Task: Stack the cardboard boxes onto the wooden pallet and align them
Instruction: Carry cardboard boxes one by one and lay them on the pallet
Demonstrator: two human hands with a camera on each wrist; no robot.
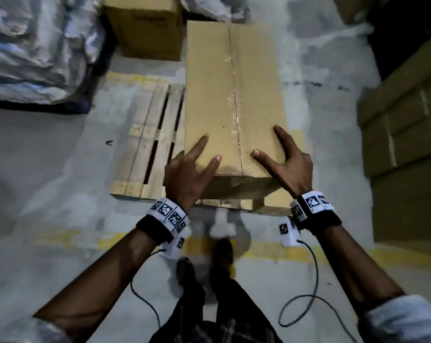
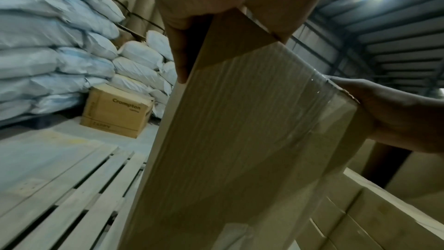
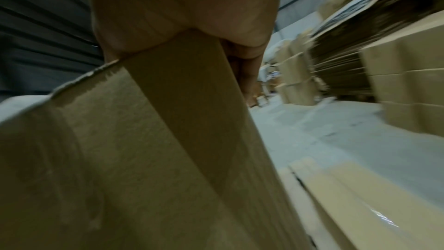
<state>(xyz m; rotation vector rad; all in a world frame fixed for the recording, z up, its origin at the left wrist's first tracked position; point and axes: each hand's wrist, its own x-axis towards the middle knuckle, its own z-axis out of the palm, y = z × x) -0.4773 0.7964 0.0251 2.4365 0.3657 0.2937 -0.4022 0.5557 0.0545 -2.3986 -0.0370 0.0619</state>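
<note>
Slatted pale-wood pallet [image 1: 145, 134] on concrete floor. Long rectangular corrugated cardboard box [image 1: 234, 95], glossy tape along top seam, over pallet's right side on another flat box [image 1: 276, 203]. Left hand [image 1: 184, 174] and right hand [image 1: 291, 167] grip near corners, fingers spread.

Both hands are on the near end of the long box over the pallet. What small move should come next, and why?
Probably lower the long box flat and square it up. The left hand and right hand grip its near corners, thumbs on top. It covers the right part of the pallet, apparently above another box, and it seems tilted.
</note>
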